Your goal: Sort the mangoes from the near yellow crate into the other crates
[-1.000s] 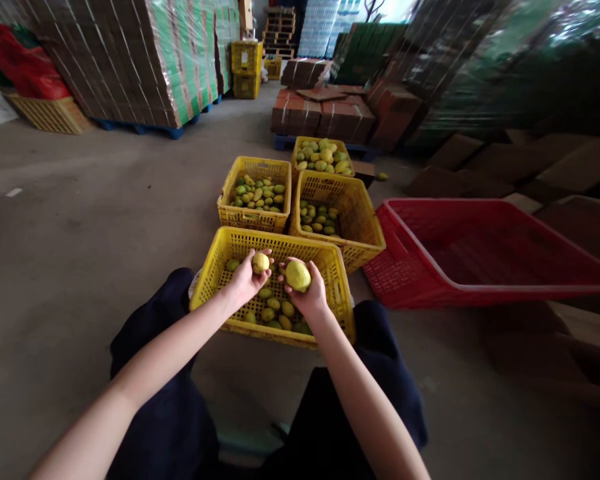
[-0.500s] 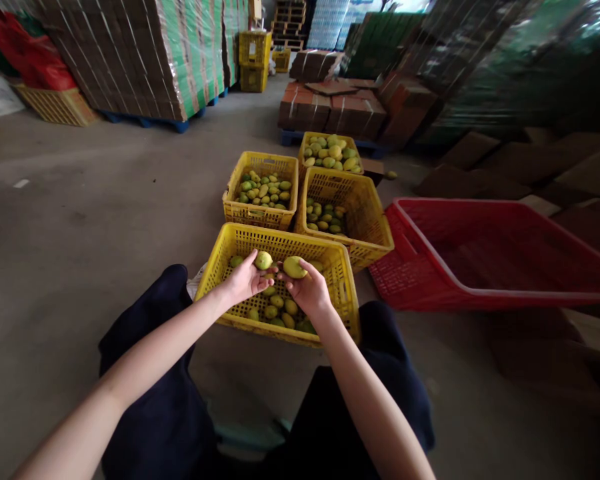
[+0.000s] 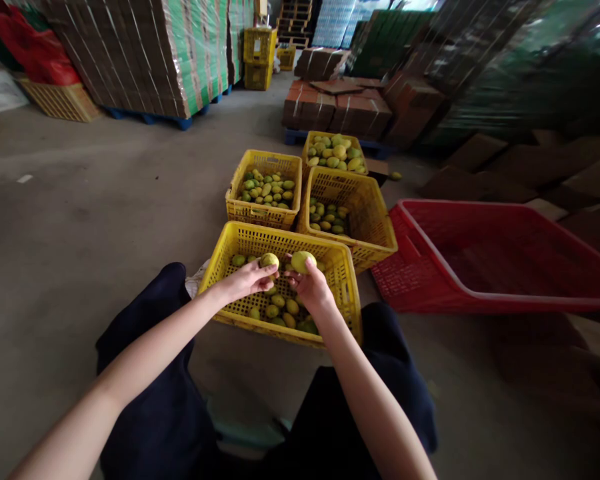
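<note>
- The left hand pinches a small yellow-green mango between thumb and fingertips, raised over the nearest yellow crate.
- The right hand cups a second, rather larger mango in curled fingers, just beside the first; the two fruits sit side by side at the same height, probably so they can be looked over together.
- Both fruits hang above the near crate, which stands on the floor between the person's knees (dark trousers either side) and holds a loose layer of more mangoes at its bottom.
- Beyond it stand three more yellow crates: a left one, a right one and a far one, each with mangoes; whether they differ by ripeness is hard to tell from here.
- A red crate lies tilted to the right, near the yellow ones.
- Wrapped stacks of flat cartons rise behind.
</note>
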A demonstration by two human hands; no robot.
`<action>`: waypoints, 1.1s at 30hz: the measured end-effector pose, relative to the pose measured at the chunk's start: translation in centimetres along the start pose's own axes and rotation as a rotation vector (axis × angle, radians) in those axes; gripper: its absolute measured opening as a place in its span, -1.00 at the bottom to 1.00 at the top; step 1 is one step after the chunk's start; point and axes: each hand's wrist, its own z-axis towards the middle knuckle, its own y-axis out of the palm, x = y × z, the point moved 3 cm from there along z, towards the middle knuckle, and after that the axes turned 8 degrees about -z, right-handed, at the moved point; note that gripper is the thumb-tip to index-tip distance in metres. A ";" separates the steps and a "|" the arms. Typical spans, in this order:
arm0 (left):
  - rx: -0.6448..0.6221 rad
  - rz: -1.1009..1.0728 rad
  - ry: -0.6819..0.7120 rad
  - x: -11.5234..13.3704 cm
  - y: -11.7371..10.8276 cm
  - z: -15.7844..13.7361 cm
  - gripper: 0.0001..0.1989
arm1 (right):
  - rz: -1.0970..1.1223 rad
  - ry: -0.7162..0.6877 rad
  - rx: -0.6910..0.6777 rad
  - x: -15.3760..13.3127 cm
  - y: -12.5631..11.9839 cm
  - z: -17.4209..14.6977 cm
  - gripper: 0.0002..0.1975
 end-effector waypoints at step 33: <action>-0.081 1.028 0.588 2.2 -0.5 -1.1 -0.66 | -0.378 -0.327 -0.270 0.5 0.6 -0.9 -0.46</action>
